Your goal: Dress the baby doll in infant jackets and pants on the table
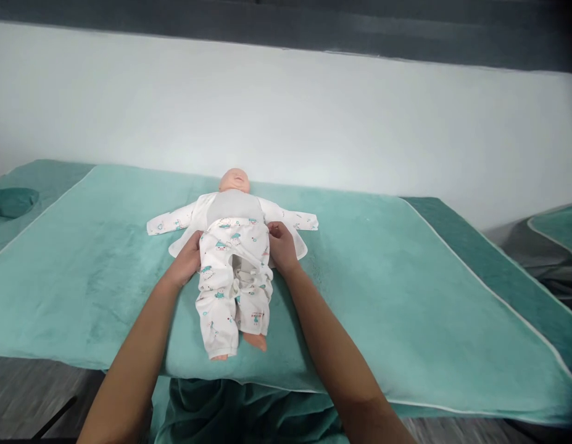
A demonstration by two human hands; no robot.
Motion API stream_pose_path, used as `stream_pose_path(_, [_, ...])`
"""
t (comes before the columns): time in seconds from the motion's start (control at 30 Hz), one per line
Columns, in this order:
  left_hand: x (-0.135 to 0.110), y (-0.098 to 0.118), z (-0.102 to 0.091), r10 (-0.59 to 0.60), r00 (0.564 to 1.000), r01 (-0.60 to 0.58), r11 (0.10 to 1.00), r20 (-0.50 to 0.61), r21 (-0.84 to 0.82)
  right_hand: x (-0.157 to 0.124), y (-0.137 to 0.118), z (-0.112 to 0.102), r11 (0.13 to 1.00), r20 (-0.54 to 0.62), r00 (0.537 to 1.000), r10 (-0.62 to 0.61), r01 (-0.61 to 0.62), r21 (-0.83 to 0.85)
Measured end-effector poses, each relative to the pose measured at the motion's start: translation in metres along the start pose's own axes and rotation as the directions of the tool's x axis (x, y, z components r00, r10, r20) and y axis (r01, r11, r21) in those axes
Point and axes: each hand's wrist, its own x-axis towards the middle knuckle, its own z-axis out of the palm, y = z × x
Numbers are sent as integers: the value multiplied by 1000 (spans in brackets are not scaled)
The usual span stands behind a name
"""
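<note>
A baby doll [235, 180] lies on its back, head toward the wall and feet toward me. It wears printed white baby trousers [218, 283], pulled up to its belly, with an open gap at the crotch. Its white printed jacket [182, 218] is spread open with both sleeves stretched out sideways. My left hand [187, 259] is closed at the left edge of the trousers, its fingertips partly hidden by the cloth. At the right side of the waist, my right hand [282, 248] pinches the trouser edge between thumb and fingers. The doll's feet show below the cuffs.
The doll rests on a bed with a green cover [382, 290], its near edge close to my body. A white wall [313, 117] stands behind it. A face hole [12, 202] is at the far left, and another green-covered surface [561, 228] is at the right.
</note>
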Motion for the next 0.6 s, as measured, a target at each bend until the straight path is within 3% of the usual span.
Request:
stream_pose_path(0.17, [3, -2, 8, 17, 998, -12, 998, -67, 64, 5, 6, 1, 1000, 60, 998, 1, 0, -8])
stream_pose_path(0.43, [8, -4, 11, 67, 991, -73, 996, -120, -45, 9, 9, 1, 990, 76, 993, 90, -98, 102])
stream_pose_path(0.6, [9, -7, 6, 111, 971, -100, 993, -210, 64, 4, 6, 0, 989, 29, 999, 15, -19, 148])
